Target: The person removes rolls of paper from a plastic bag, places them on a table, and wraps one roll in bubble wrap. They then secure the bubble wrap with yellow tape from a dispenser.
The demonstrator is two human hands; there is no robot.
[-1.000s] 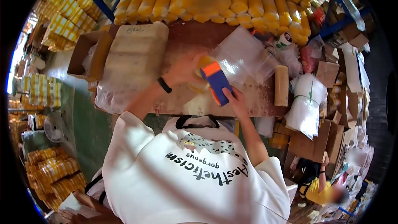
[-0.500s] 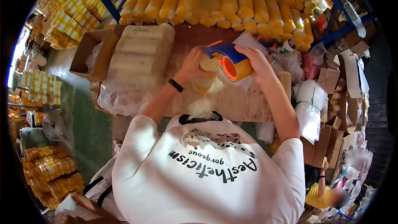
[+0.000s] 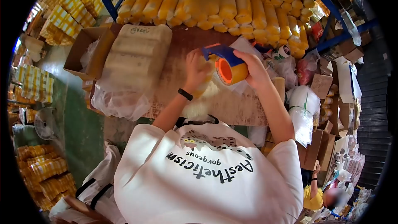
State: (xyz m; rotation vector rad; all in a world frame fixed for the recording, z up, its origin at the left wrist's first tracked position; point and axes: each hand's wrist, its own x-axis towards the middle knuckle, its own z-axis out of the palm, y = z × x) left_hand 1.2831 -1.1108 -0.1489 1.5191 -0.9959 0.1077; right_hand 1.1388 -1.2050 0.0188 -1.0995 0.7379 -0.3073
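Note:
My right hand (image 3: 253,68) grips a blue tape dispenser (image 3: 226,54) with an orange hub and a roll of yellow tape (image 3: 239,74), held above the wooden table. The dispenser's front end points left, close to the fingers of my left hand (image 3: 195,70). That hand is curled around a pale yellow, see-through wrapped piece (image 3: 203,88), blurred and partly hidden behind the fingers. I cannot make out whether tape runs between the dispenser and this piece.
A large wrapped beige bundle (image 3: 139,58) lies on the table (image 3: 174,108) at left, beside an open cardboard box (image 3: 89,54). Yellow wrapped rolls (image 3: 219,4) are stacked along the back. Plastic bags (image 3: 286,70) lie at right. Another person in a yellow top (image 3: 313,199) is at lower right.
My left hand has turned more upright and lowered slightly beside the dispenser. My right hand and the dispenser have shifted slightly left and down in view. The whole view has tilted a little.

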